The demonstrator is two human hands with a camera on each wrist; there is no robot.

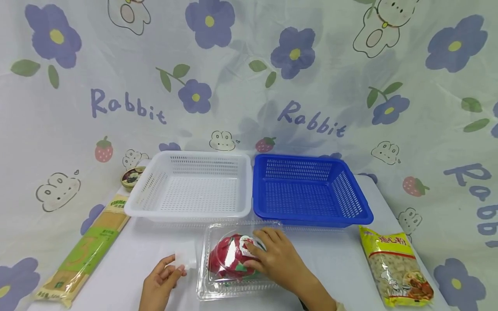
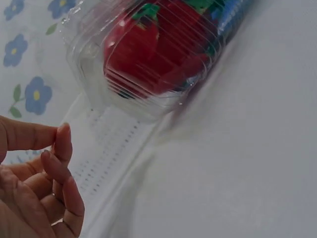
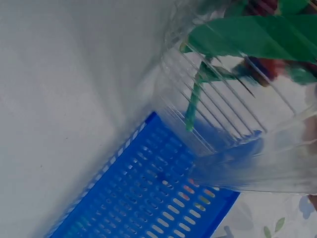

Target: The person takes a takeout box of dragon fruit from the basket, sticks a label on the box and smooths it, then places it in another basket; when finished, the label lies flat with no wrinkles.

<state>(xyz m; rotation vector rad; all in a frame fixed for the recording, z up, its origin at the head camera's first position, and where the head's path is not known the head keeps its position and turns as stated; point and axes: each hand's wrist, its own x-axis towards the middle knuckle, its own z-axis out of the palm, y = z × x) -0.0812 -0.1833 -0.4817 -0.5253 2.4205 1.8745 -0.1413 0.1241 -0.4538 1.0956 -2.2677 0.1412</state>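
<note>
Under the right hand (image 1: pixel 272 257), fingers resting flat, lies the clear plastic clamshell box of red fruit (image 1: pixel 233 259); beside it, the left hand (image 1: pixel 161 280) pinches a small clear tab (image 1: pixel 185 259). Best press steadily, lest the box slide.

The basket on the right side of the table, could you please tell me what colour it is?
The right-hand basket is blue with slotted walls, seen best in the head view.

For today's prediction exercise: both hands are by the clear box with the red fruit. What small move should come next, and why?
Probably close the right hand round the clear box and lift it. That hand lies on the lid over the red fruit, the left hand pinches only a small clear scrap, and the white basket and blue basket stand empty just behind.
</note>
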